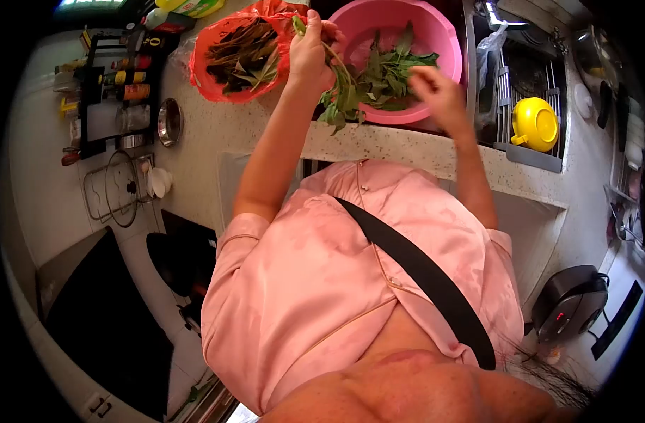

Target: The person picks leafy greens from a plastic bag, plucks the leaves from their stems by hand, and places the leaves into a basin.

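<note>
My left hand (312, 60) is closed around the stems of a leafy green sprig (344, 95), between a red plastic bag and a pink basin. Its leaves hang down over the basin's near left edge. Over the right part of the pink basin (446, 49), my right hand (437, 97) is smeared by motion, and I cannot make out anything in its fingers. Loose green leaves (400, 67) lie inside the basin. To the left, the red plastic bag (204, 53) stands open with dark, brownish stems and leaves (245, 53) in it.
A yellow pot-like vessel (535, 123) sits in the rack by the faucet on the right. Jars fill a black shelf (93, 106) at left, near a metal bowl (170, 121). A dark appliance (568, 303) stands at lower right. The speckled counter edge (400, 149) runs before me.
</note>
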`<state>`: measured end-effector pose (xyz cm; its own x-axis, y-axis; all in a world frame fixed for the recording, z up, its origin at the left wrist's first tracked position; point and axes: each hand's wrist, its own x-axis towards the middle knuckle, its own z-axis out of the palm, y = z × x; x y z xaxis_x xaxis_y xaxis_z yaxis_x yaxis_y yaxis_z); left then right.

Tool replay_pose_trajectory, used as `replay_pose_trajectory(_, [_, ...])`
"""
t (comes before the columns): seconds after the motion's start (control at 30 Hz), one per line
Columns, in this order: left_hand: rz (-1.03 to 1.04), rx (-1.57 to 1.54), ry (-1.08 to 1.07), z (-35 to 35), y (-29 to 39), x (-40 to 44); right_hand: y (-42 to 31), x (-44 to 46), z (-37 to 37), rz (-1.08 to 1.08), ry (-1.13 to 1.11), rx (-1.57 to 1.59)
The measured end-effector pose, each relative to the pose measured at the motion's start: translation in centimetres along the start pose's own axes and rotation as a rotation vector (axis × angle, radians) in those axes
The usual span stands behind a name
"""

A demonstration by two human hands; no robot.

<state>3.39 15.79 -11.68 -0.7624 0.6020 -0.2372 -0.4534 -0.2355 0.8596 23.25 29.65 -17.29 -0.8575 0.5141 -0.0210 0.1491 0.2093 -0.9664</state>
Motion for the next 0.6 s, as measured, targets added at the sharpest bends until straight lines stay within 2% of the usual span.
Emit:
replay_pose_trajectory(0.03, [0.000, 0.034, 0.012, 0.6, 0.0, -0.4, -2.5, -0.1, 3.2, -0.061, -0.156, 0.083])
replay_pose_trajectory(0.13, [-0.001, 0.032, -0.027, 1.0, -0.3, -0.5, -3.0, 0.7, 5.7, -0.143, -0.165, 0.081])
replay_pose_trajectory(0.2, [-0.048, 0.091, 0.077, 1.4, 0.1, -0.8, -3.1, 1.9, 6.8, 0.024, -0.280, 0.174])
replay_pose_trajectory(0.23, [0.009, 0.110, -0.075, 0.5, 0.0, -0.6, -2.4, 3.2, 7.1, -0.068, -0.270, 0.343])
replay_pose_trajectory(0.27, [0.008, 0.109, -0.075, 0.2, -0.2, -0.6, -1.9, 3.8, 6.6, -0.067, -0.271, 0.342])
replay_pose_trajectory(0.33, [0.101, 0.186, -0.311, -0.4, -0.4, -1.0, -1.8, 4.5, 5.9, 0.156, -0.364, 0.764])
replay_pose_trajectory(0.4, [0.081, 0.168, -0.359, -0.9, -0.1, -1.1, -1.4, 4.7, 5.8, 0.123, -0.339, 0.750])
replay_pose_trajectory(0.47, [0.018, 0.250, -0.344, -1.4, -0.3, -1.1, -1.8, 4.5, 4.5, 0.298, -0.488, 0.907])
replay_pose_trajectory(0.53, [0.021, 0.230, -0.340, -1.5, -0.7, -1.0, -1.6, 4.5, 4.7, 0.310, -0.470, 0.906])
replay_pose_trajectory(0.6, [0.095, 0.449, -0.327, -1.5, -0.7, -0.9, -1.1, 4.9, 5.2, 0.034, -0.262, 0.489])
